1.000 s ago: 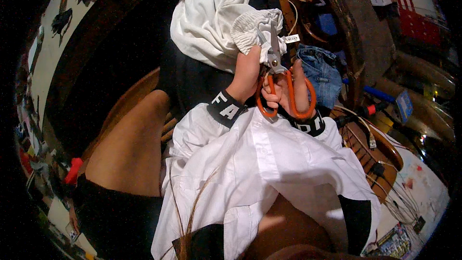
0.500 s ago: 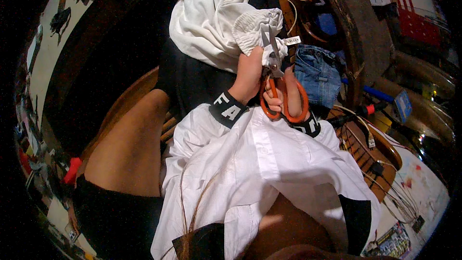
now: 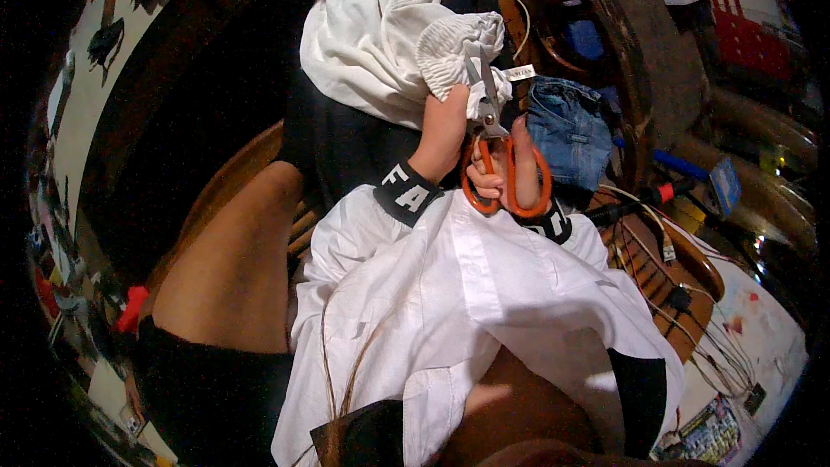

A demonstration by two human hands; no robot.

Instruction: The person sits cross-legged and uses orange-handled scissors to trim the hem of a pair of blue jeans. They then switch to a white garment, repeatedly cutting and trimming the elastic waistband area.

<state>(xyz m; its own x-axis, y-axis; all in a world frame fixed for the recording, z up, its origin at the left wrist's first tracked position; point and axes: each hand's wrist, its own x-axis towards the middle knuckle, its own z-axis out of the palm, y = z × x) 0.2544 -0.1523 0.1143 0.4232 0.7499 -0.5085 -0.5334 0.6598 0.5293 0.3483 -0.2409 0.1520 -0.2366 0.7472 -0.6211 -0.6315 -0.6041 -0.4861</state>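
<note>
White cloth (image 3: 372,43), pinched in the left hand (image 3: 443,128), probably needed tautness near scissors (image 3: 493,124) gripped by the right hand (image 3: 525,169).

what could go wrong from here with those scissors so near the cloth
The left hand grips the white cloth right by the parted blades of the orange-handled scissors, so its fingers might get nicked if the right hand slips. The cloth is bunched in folds and gathers near the blades, so a snip could catch more fabric than meant.
</note>
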